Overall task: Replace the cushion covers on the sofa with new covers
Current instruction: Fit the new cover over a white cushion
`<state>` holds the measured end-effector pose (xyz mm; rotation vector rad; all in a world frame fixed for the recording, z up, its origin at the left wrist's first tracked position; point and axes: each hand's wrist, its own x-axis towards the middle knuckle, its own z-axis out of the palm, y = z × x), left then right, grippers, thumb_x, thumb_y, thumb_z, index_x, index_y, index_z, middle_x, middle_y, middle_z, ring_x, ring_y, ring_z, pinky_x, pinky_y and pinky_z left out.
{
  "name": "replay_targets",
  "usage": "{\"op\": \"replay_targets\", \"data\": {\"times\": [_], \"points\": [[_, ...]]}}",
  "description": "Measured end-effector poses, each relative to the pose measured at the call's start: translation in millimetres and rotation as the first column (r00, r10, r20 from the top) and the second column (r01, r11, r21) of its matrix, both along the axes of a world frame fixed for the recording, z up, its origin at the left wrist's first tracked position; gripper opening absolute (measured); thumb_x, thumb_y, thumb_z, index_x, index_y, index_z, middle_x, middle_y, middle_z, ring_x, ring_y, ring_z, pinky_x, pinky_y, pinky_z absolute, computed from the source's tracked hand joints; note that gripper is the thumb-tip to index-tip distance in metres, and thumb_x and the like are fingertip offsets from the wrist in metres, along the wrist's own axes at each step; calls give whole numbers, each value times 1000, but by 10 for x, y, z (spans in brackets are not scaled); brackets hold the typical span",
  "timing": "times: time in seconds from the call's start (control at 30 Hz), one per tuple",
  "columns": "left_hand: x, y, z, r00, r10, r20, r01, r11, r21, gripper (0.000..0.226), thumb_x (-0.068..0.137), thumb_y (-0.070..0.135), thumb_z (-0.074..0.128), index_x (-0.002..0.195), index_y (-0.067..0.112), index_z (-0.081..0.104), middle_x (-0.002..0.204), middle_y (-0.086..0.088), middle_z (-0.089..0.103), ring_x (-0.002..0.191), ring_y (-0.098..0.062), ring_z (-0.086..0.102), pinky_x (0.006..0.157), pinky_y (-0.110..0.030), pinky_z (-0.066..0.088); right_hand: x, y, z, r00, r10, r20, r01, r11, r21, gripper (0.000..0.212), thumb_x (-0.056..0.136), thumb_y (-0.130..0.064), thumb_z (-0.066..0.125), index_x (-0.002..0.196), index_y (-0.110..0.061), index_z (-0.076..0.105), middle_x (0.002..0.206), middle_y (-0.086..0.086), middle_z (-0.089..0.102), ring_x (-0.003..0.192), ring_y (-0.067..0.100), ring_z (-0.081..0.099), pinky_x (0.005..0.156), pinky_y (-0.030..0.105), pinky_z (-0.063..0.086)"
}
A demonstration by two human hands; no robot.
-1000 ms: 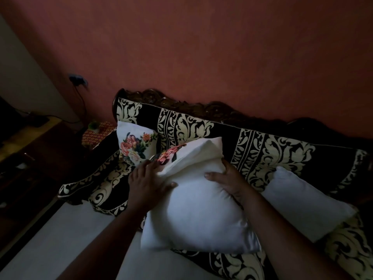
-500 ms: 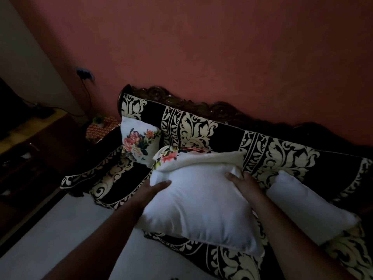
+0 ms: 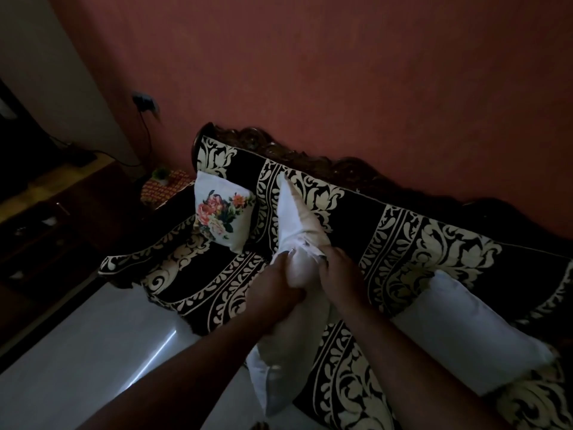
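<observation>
Now left hand (image 3: 276, 287), right hand (image 3: 341, 274): tight grip squeezing white cushion (image 3: 294, 324) between.

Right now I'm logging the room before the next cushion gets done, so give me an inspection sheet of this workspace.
Surface: sofa draped in a black and cream patterned throw.
Job's things: white cushion squeezed at its middle, white cover bunched at its far end; floral cushion in the sofa's corner; bare white cushion lying on the seat.
Clutter: nothing seen on the seat.
Hands: left hand and right hand both grip the white cushion.
Cables: a dark cable hangs from a wall socket.
Surroundings: red wall, dim room.
</observation>
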<state>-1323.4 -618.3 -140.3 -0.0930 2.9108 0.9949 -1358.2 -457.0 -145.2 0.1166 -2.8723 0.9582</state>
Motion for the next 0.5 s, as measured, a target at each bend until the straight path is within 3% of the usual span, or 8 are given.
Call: {"op": "replay_targets", "data": {"times": [0.2, 0.27, 0.37, 0.43, 0.5], "points": [[12, -11, -198, 999, 36, 25, -32, 990, -140, 71, 88, 50, 59, 153, 37, 33, 128, -2, 67, 111, -25, 66, 92, -38, 52, 72, -235, 34, 996, -68, 52, 68, 998, -3, 29, 102, -22, 48, 125, -16, 63, 125, 8, 66, 113, 29, 61, 86, 34, 46], [-28, -34, -239, 999, 24, 42, -17, 986, -164, 62, 92, 46, 56, 151, 33, 39, 122, -4, 69, 109, -26, 67, 90, -36, 52, 168, -334, 16, 1000, -6, 22, 6, 1000, -18, 26, 101, -24, 48, 120, -16, 64, 116, 9, 68, 105, 30, 62, 79, 36, 46], [-131, -76, -251, 998, -2, 67, 12, 989, -148, 34, 100, 38, 51, 129, 20, 56, 111, -3, 70, 103, -22, 68, 80, -26, 43, 283, -405, -69, 990, 135, -31, -137, 989, -63, 25, 100, -26, 52, 118, -16, 66, 107, 9, 70, 97, 29, 64, 77, 37, 48], [-197, -135, -225, 996, -18, 82, 21, 999, -39, 32, 95, 46, 54, 117, 23, 61, 107, 0, 70, 100, -20, 68, 79, -26, 43, 315, -333, -128, 991, 128, -39, -133, 972, -194, 31, 98, -33, 52, 118, -16, 67, 110, 6, 72, 100, 25, 66, 82, 36, 51], [-230, -224, -178, 997, -39, 68, 29, 991, 131, 46, 78, 60, 62, 113, 29, 65, 103, 4, 72, 96, -16, 68, 83, -31, 51, 329, -163, -216, 994, 107, -1, -101, 933, -346, 45, 94, -49, 53, 126, -20, 65, 118, 0, 71, 108, 17, 66, 91, 37, 53]]}}
